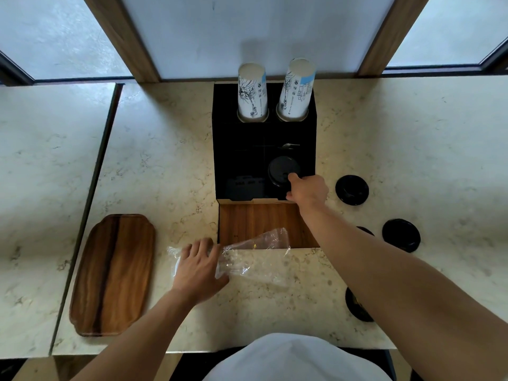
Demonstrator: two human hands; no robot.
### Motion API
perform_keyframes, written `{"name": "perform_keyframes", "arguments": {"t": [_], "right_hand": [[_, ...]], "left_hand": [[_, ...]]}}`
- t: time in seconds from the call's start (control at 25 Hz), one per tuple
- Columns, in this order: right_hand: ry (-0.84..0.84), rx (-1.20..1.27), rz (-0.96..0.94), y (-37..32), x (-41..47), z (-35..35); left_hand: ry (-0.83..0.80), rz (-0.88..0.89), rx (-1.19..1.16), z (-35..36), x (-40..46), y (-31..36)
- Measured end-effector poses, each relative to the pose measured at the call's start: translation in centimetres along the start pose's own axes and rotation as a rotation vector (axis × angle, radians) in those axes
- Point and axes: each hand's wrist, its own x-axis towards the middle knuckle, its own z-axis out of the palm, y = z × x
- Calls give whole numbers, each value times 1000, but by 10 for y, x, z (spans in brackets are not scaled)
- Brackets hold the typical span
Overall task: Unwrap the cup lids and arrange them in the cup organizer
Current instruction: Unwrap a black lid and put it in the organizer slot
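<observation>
A black cup organizer (236, 149) stands at the back of the marble counter, with two stacks of printed paper cups (252, 92) in its rear holes. My right hand (308, 189) pinches a black lid (281, 170) over the organizer's front right compartment. My left hand (196, 266) lies flat on a clear plastic wrapper (255, 248) on the counter. Loose black lids lie to the right: one (351, 189) beside the organizer, another (401, 235) nearer me, and a third lid (357, 306) partly hidden under my right forearm.
A wooden tray (112, 273) lies on the counter at the left. The organizer's wooden front panel (258, 221) faces me. A seam (96, 193) splits the counter from a second slab at the left. Frosted windows stand behind.
</observation>
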Motion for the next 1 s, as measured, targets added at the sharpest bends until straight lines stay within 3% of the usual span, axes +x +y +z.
{"name": "perform_keyframes", "arguments": {"t": [0.8,1.0], "right_hand": [[-77,-135,-300,-7,-5,-7],[-73,-278,-495,-3,-8,-11]], "left_hand": [[-4,-10,-1,-1,0,2],[-10,-15,-7,-2,0,2]]}}
